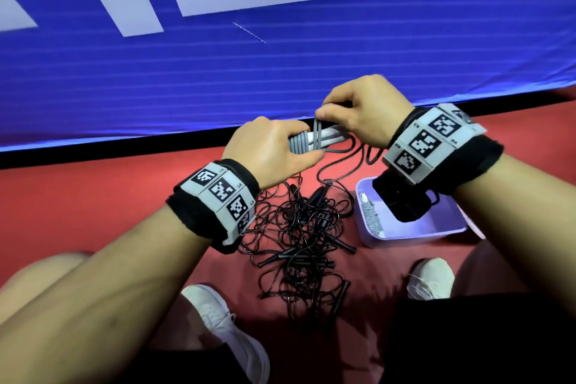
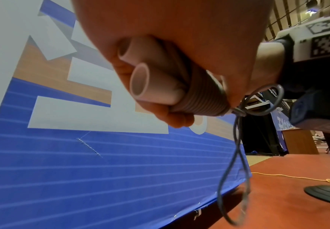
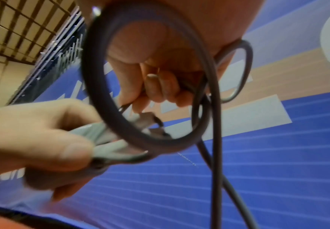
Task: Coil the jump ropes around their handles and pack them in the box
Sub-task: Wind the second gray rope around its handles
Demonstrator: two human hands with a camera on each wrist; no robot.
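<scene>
The left hand is wrapped around the pair of white handles, clamping them side by side so they serve as one spool. Grey cord turns already lie packed against each other at the end nearest this hand; the thumb appears to pin them, which would stop the coil loosening.

The right hand pinches a loop of the grey rope above the handles, fingers curled on it, positioned to lay a further turn. The slack tail hangs to the red floor, so winding is judged only partly complete.

The lilac box stands on the floor under the right wrist, close by for packing. One coiled grey rope already lies inside. A tangled heap of black ropes waits between the shoes, beside the box.
</scene>
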